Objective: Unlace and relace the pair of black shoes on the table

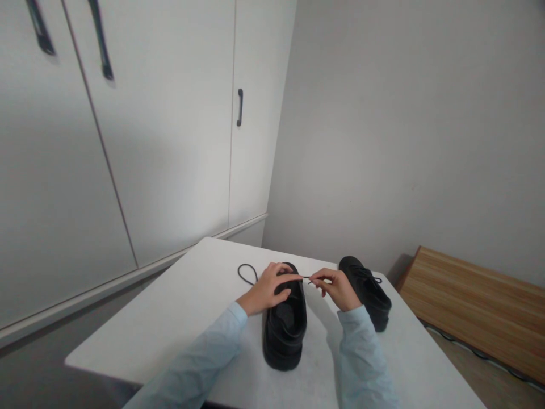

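Note:
A black lace-up shoe (283, 343) stands on the white table, its heel toward me and its toe pointing away. My left hand (269, 288) lies across the shoe's front and lacing, fingers stretched out and thumb apart, partly covering it. Between thumb and fingertips, my right hand (339, 289) pinches a thin black shoelace (306, 277), drawn out level to the shoe's right. The lace reaches close to my left index fingertip; whether that finger presses on it is hard to see. Left of the shoe, another stretch of lace curls in a loop on the table.
A second black shoe (368, 295), with its lace tied in a bow, sits right of my right hand. The white table (183, 318) has its far edge near a grey wall. White cabinets (170, 142) rise at left; a wooden board (477, 301) stands at right.

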Motion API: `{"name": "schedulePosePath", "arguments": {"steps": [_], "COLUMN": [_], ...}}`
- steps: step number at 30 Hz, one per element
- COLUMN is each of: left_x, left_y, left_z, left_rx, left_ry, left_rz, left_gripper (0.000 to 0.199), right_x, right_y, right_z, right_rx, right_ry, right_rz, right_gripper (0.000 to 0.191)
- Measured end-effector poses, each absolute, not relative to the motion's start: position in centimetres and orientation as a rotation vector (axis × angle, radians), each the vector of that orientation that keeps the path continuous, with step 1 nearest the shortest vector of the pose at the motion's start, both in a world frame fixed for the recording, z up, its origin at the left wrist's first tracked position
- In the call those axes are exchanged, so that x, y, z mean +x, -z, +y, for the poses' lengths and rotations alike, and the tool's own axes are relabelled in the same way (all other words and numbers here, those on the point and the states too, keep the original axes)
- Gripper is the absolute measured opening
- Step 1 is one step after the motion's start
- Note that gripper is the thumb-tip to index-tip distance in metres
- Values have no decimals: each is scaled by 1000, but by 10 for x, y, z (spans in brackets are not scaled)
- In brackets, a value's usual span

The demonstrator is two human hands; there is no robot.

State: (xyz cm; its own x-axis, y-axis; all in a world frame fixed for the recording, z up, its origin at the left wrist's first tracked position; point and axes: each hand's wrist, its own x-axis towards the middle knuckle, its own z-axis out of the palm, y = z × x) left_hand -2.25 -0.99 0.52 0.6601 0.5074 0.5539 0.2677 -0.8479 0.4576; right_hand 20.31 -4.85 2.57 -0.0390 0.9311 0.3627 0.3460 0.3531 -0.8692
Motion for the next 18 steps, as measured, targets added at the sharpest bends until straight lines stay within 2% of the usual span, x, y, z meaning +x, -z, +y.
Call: {"name": "schedulePosePath", "arguments": {"steps": [6,18], "left_x": [-22,-20], "left_y": [-5,-2], "left_z": [-10,-7], "left_rx": [2547,2547], "left_ry": [-1013,-1028], "left_rz": [635,626], "left_gripper": [24,22], "right_x": [200,192], "right_y": [-18,-21], "right_z": [-45,-44], "right_rx": [-1211,-1247], "right_ry": [-714,-623], "right_rz": [-1686,-1762], "right_gripper": [10,8]}}
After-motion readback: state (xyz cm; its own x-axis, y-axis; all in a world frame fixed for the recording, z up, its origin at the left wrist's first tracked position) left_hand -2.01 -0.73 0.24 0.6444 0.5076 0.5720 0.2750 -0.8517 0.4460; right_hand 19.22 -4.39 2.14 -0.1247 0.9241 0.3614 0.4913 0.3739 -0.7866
